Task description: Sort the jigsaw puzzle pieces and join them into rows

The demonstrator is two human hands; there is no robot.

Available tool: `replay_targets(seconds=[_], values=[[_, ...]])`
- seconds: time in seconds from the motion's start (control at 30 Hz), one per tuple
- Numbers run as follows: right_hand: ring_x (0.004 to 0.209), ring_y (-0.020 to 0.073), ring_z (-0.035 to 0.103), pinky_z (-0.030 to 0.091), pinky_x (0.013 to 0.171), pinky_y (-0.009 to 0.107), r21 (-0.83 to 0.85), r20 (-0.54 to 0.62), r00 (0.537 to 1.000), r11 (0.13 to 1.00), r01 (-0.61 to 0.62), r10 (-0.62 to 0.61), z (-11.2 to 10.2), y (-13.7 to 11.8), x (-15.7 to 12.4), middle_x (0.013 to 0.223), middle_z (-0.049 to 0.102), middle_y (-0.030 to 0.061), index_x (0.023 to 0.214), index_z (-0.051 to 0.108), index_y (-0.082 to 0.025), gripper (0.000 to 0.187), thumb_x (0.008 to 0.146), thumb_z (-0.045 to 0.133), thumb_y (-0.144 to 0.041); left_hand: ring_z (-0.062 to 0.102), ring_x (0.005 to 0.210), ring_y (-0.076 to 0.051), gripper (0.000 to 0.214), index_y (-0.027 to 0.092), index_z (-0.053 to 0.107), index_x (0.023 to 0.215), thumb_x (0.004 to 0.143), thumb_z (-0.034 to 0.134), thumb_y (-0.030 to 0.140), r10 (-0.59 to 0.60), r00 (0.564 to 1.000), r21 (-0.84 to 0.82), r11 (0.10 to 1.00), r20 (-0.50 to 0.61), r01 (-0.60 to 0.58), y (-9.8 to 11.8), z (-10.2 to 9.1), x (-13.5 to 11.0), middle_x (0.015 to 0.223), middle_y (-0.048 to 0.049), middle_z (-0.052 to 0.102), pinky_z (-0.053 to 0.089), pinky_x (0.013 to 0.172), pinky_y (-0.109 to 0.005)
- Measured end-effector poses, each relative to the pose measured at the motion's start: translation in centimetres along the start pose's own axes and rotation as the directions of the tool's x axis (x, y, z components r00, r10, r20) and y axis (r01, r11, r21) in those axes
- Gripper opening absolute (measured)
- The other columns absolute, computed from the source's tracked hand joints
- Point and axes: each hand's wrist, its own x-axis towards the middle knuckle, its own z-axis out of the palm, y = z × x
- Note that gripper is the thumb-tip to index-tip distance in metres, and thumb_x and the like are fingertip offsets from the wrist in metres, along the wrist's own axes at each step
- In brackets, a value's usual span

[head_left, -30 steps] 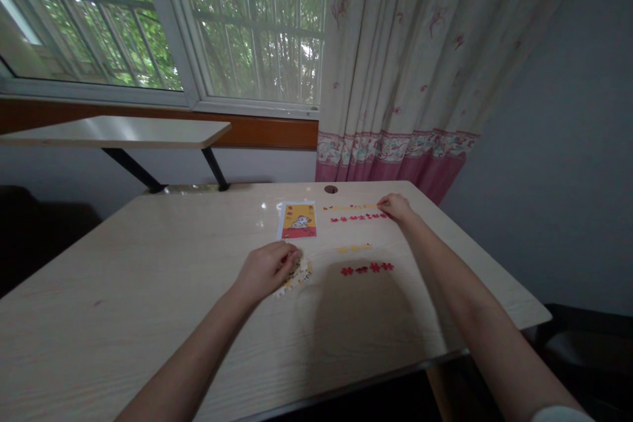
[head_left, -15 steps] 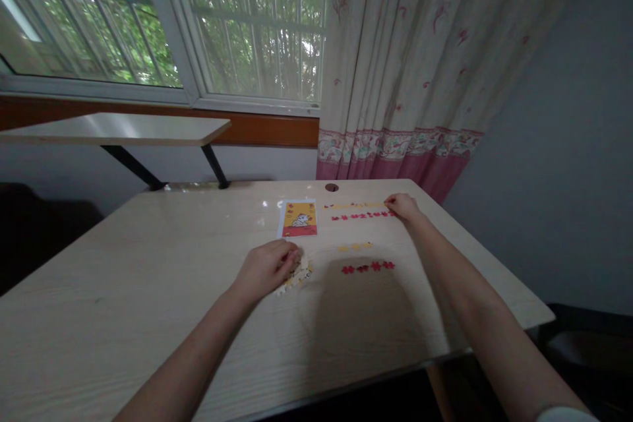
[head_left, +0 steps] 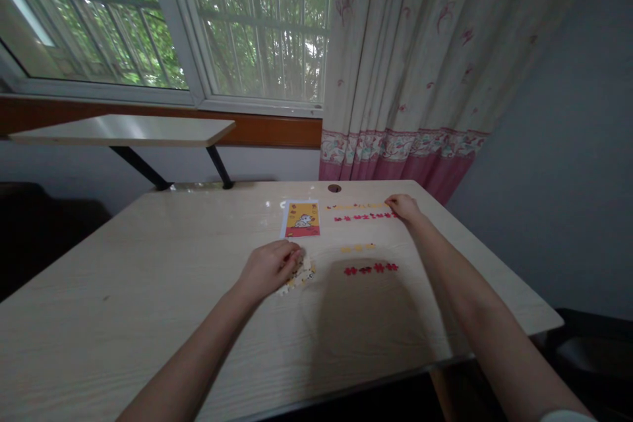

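Observation:
My right hand [head_left: 403, 206] reaches to the right end of the far row of yellow puzzle pieces [head_left: 363, 206]. Its thumb and finger are pinched on a puzzle piece there, mostly hidden by the fingertips. Just in front runs a row of red puzzle pieces [head_left: 363, 217]. My left hand [head_left: 270, 268] is closed, fingers curled together, over the left side of a loose pile of white and yellow puzzle pieces [head_left: 302, 272]. What its fingers hold, if anything, is hidden. Behind that pile lies a picture card [head_left: 302, 219] with a white cartoon animal on yellow and red.
Closer to me are a short yellow row [head_left: 357, 248] and a short red row [head_left: 370, 269] of pieces. A raised shelf [head_left: 123, 130] on black legs stands at the table's back left. A cable hole [head_left: 335, 188] sits near the back edge, before a curtain [head_left: 395, 79].
The whole view has shifted slightly, so things appear a little further right. Both hands keep nearly the same places at the pile and the yellow row's end.

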Motion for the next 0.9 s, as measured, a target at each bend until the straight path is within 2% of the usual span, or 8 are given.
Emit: replay_targets(seconds=[0.17,0.4,0.5,0.6,0.67,0.77,0.83,0.9], values=[[0.098,0.0209,0.057,0.04,0.082,0.03,-0.004,0.014,0.998,0.999,0.053,-0.053,-0.3,0.0,-0.4,0.102,0.067,0.003,0.098,0.067,-0.027,0.024,0.081,0.05,-0.031,0.057,0.071,-0.016,0.022,0.02,0.059,0.086,0.087,0.039,0.028,0.009,1.0,-0.012,1.0,0.006,-0.009,0.0,0.0,0.0,0.081,-0.0035,0.064,0.041,0.065,-0.026],[0.094,0.0201,0.057,0.039,0.08,0.029,-0.015,-0.016,0.998,0.998,0.054,-0.054,-1.2,-0.8,-1.2,0.101,0.067,0.0047,0.097,0.068,-0.024,0.025,0.082,0.049,-0.028,0.057,0.071,-0.015,0.023,0.019,0.058,0.085,0.088,0.037,0.029,-0.009,1.0,0.018,1.0,0.024,0.008,0.3,-0.3,0.1,0.081,-0.0028,0.064,0.041,0.065,-0.025],[0.098,0.0237,0.054,0.036,0.084,0.035,-0.03,-0.081,0.996,0.999,0.044,-0.046,-2.2,-2.5,-2.0,0.103,0.065,0.0097,0.101,0.066,-0.021,0.029,0.085,0.044,-0.029,0.057,0.071,-0.015,0.023,0.019,0.059,0.086,0.088,0.037,0.029,-0.026,0.999,0.021,0.999,0.025,0.025,0.2,-0.5,0.1,0.081,-0.0028,0.064,0.041,0.065,-0.025],[0.1,0.0222,0.052,0.033,0.087,0.034,-0.021,-0.122,0.984,0.991,0.132,-0.134,-3.2,-5.9,-3.7,0.105,0.064,0.0077,0.103,0.065,-0.021,0.029,0.086,0.042,-0.027,0.057,0.071,-0.015,0.025,0.019,0.059,0.086,0.088,0.037,0.03,-0.055,0.998,0.027,0.998,0.026,0.055,0.0,-0.7,0.1,0.081,-0.0031,0.064,0.041,0.065,-0.025],[0.094,0.0203,0.053,0.034,0.085,0.032,0.026,-0.126,0.936,0.942,0.335,-0.329,-3.6,-9.0,-5.7,0.097,0.067,0.0072,0.097,0.067,-0.02,0.027,0.087,0.043,-0.027,0.057,0.071,-0.015,0.025,0.019,0.059,0.087,0.088,0.037,0.03,-0.072,0.997,0.034,0.997,0.019,0.071,-0.1,-0.8,0.1,0.082,-0.0035,0.064,0.041,0.065,-0.025],[0.091,0.0182,0.054,0.033,0.086,0.032,0.095,-0.093,0.779,0.773,0.627,-0.621,-3.4,-13.9,-9.5,0.093,0.067,0.0059,0.095,0.067,-0.019,0.028,0.089,0.042,-0.03,0.057,0.07,-0.015,0.024,0.018,0.058,0.087,0.088,0.037,0.031,-0.09,0.996,0.056,0.994,0.019,0.089,-0.1,-0.7,0.0,0.08,-0.0038,0.064,0.04,0.063,-0.024],[0.093,0.0177,0.053,0.033,0.087,0.033,0.138,-0.043,0.668,0.658,0.741,-0.743,-2.8,-16.8,-11.9,0.099,0.066,0.0045,0.1,0.065,-0.022,0.024,0.088,0.046,-0.03,0.057,0.07,-0.015,0.025,0.019,0.058,0.087,0.088,0.037,0.031,-0.095,0.995,0.063,0.994,0.024,0.093,-0.1,-0.6,0.1,0.08,-0.0038,0.064,0.04,0.064,-0.024],[0.095,0.0178,0.052,0.034,0.085,0.033,0.158,-0.013,0.59,0.581,0.799,-0.808,-2.1,-18.8,-13.8,0.105,0.064,0.0037,0.109,0.061,-0.025,0.025,0.086,0.05,-0.029,0.057,0.071,-0.015,0.025,0.019,0.058,0.087,0.088,0.036,0.031,-0.094,0.995,0.057,0.994,0.026,0.093,-0.1,-0.5,0.1,0.082,-0.0038,0.064,0.04,0.065,-0.025]])
